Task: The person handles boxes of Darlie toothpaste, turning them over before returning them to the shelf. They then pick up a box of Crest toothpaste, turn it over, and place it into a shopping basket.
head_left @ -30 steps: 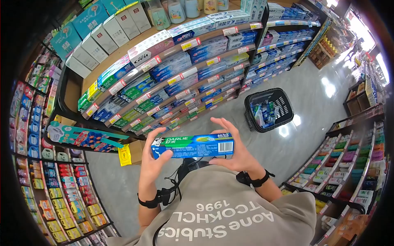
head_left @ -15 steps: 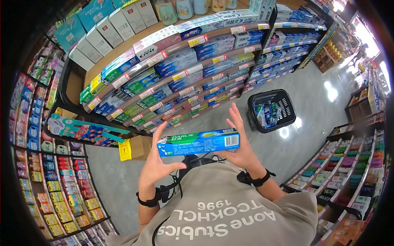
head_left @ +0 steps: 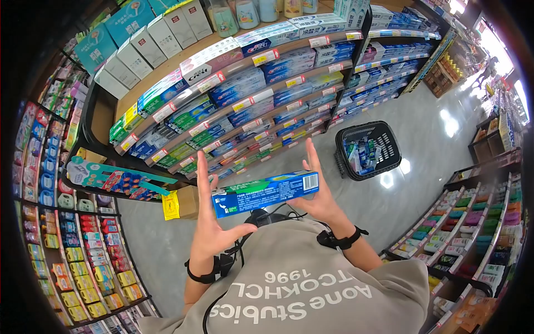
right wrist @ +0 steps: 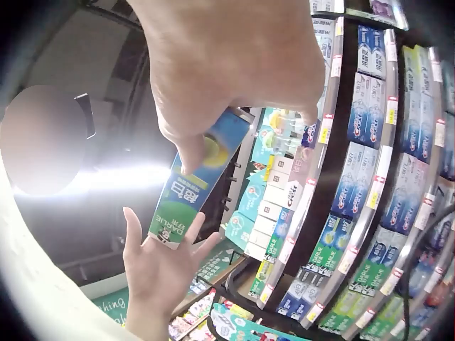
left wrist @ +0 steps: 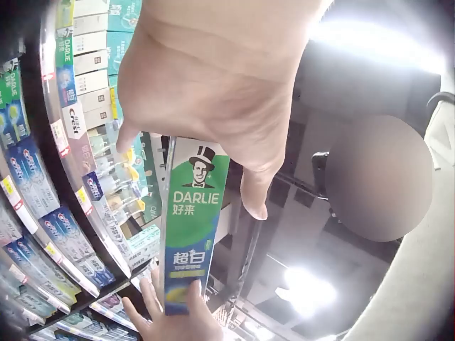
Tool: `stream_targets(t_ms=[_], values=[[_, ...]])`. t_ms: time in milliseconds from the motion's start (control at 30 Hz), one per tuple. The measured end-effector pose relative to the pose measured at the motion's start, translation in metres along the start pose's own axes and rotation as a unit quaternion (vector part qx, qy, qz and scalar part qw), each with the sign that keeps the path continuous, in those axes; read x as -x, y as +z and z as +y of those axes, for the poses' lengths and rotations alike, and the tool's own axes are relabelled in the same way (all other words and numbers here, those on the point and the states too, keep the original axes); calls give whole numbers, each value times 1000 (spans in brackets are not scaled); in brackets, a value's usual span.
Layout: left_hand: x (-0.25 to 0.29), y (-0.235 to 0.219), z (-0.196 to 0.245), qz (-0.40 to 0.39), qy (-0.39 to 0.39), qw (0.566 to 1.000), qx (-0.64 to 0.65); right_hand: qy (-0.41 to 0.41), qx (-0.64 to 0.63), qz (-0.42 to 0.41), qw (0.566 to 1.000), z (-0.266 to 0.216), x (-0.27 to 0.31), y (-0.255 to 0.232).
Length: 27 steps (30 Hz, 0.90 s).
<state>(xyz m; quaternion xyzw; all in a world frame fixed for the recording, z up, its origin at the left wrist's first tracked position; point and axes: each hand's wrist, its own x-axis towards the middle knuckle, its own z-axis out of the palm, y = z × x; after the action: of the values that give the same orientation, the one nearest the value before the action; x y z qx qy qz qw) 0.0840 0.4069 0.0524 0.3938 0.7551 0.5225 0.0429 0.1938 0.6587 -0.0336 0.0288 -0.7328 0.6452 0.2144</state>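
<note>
A blue and green Darlie toothpaste box (head_left: 267, 193) spans the gap between my two palms, in front of my chest. Its back, with small print and a barcode, faces up in the head view, and its right end sits higher. My left hand (head_left: 210, 217) touches the left end with its palm, fingers straight and thumb held out from the box. At the barcode end, my right hand (head_left: 325, 203) presses with its palm, fingers extended and thumb along the lower edge. The left wrist view shows the Darlie logo face (left wrist: 195, 206) of the same box.
A black shopping basket (head_left: 368, 150) with several packages inside stands on the floor at right. Ahead, a curved shelf unit (head_left: 239, 106) carries rows of toothpaste boxes. A cardboard box (head_left: 188, 201) with a yellow packet (head_left: 171, 205) sits at left. More stocked shelves (head_left: 464, 222) line the right side.
My left thumb has come off the box and stretched out, and the fingers of both hands have straightened upward. The box has tilted, its left end now lower than its right.
</note>
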Motion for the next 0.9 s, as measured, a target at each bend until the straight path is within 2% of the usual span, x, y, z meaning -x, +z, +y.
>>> stream_targets(t_ms=[100, 300, 567, 900], values=[[1, 3, -8, -2, -22, 998, 55, -9, -4, 9, 1000, -5, 0, -1], [7, 5, -20, -7, -37, 995, 88, -53, -2, 11, 999, -15, 4, -4], [6, 4, -32, -15, -16, 993, 118, -80, -25, 7, 996, -32, 5, -6], [5, 5, -44, -17, 2, 991, 132, -103, 14, -12, 995, -47, 11, -7]])
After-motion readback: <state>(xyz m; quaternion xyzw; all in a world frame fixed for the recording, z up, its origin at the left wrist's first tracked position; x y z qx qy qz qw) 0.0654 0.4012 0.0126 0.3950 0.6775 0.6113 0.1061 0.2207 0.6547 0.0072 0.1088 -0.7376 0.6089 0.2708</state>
